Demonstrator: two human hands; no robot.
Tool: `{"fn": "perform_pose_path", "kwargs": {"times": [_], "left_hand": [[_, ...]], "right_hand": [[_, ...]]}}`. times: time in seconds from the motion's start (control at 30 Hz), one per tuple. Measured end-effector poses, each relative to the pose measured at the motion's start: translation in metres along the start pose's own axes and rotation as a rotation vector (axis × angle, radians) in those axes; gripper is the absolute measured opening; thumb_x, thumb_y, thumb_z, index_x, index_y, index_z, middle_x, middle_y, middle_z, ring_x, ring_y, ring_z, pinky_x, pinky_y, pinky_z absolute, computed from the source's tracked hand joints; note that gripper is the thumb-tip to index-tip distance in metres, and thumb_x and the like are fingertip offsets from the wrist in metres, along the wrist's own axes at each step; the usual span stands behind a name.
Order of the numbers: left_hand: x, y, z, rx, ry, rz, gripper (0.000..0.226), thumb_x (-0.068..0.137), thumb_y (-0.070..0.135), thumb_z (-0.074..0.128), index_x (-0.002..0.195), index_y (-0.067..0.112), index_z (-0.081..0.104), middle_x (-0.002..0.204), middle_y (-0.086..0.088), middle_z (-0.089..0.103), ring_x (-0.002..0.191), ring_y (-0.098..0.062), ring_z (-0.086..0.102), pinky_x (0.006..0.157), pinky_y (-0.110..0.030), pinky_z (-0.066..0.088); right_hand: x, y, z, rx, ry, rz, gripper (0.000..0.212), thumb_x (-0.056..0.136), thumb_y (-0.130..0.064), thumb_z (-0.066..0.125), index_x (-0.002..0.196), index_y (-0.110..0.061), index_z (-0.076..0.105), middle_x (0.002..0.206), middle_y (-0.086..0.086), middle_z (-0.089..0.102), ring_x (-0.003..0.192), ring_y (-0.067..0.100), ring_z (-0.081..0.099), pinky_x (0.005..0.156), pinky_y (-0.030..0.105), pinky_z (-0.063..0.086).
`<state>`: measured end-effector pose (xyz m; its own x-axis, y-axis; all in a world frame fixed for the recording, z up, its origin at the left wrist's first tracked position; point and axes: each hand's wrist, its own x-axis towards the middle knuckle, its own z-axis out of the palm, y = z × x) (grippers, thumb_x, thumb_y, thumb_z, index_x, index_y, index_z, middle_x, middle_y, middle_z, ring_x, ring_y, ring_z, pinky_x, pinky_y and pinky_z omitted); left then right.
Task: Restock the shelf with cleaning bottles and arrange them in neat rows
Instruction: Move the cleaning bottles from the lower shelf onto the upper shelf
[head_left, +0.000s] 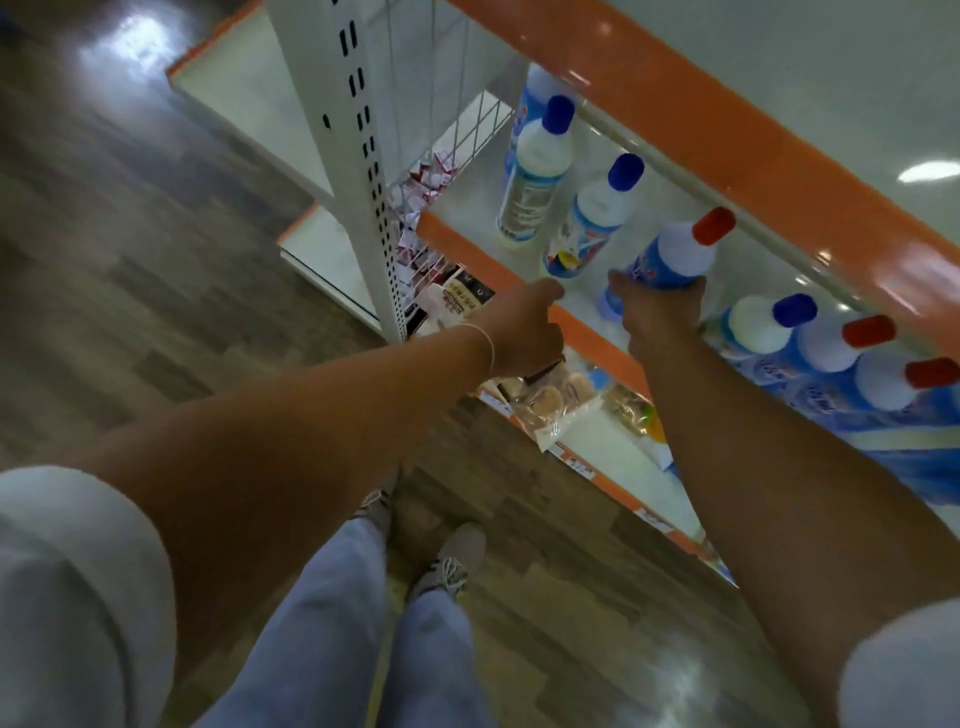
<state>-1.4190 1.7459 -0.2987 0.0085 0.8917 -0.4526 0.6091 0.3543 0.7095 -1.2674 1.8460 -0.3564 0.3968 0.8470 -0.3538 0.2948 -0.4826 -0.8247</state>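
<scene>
My right hand (655, 317) grips a white and blue cleaning bottle with a red cap (670, 254) at its middle, standing on the white shelf (478, 208) with the orange front edge. My left hand (524, 327) hovers at that front edge with curled fingers and holds nothing that I can see. Left of the held bottle stand two blue-capped bottles (592, 223), (537, 171), with another behind them. To the right several more bottles with blue and red caps (763, 325), (836, 343), (893, 379) crowd together.
An orange-edged shelf (727, 119) hangs close above the bottles. A white perforated upright post (363, 156) stands at the shelf's left end. Below are packaged buns (550, 400) and boxed goods (452, 301). Wooden floor lies to the left, with my feet (452, 561) on it.
</scene>
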Motion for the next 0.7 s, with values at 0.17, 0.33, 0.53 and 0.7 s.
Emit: {"fn": "perform_pose_path", "kwargs": {"times": [0.17, 0.33, 0.53, 0.7], "left_hand": [[-0.017, -0.004, -0.006, 0.025, -0.008, 0.010, 0.054, 0.092, 0.016, 0.050, 0.144, 0.016, 0.036, 0.145, -0.008, 0.045, 0.129, -0.027, 0.046, 0.103, -0.033, 0.039], [-0.029, 0.003, -0.022, 0.079, -0.034, -0.009, 0.049, 0.090, 0.011, 0.046, 0.139, 0.015, 0.041, 0.132, -0.011, 0.053, 0.113, -0.028, 0.055, 0.093, -0.036, 0.049], [-0.054, 0.019, -0.047, 0.193, -0.109, 0.011, 0.057, 0.089, 0.012, 0.048, 0.144, 0.019, 0.033, 0.133, -0.010, 0.052, 0.113, -0.027, 0.056, 0.088, -0.038, 0.051], [-0.087, 0.044, -0.073, 0.308, -0.082, 0.129, 0.062, 0.088, 0.023, 0.059, 0.144, 0.019, 0.033, 0.135, -0.011, 0.053, 0.118, -0.029, 0.055, 0.097, -0.042, 0.049]], "right_hand": [[-0.013, 0.005, -0.006, 0.014, 0.031, -0.067, 0.077, 0.062, -0.029, 0.087, 0.129, -0.019, 0.050, 0.123, -0.002, 0.060, 0.106, 0.015, 0.057, 0.095, 0.031, 0.049], [-0.063, 0.021, -0.033, -0.111, -0.048, -0.246, 0.068, 0.069, -0.026, 0.085, 0.128, -0.014, 0.054, 0.112, -0.004, 0.063, 0.096, 0.009, 0.059, 0.078, 0.021, 0.045], [-0.115, 0.000, -0.078, -0.164, -0.327, -0.312, 0.072, 0.068, -0.029, 0.086, 0.131, -0.015, 0.054, 0.123, -0.002, 0.063, 0.108, 0.017, 0.061, 0.084, 0.031, 0.051], [-0.160, -0.066, -0.120, -0.039, -0.510, -0.334, 0.066, 0.070, -0.019, 0.085, 0.128, -0.012, 0.055, 0.118, 0.000, 0.067, 0.103, 0.013, 0.066, 0.075, 0.016, 0.056]]}}
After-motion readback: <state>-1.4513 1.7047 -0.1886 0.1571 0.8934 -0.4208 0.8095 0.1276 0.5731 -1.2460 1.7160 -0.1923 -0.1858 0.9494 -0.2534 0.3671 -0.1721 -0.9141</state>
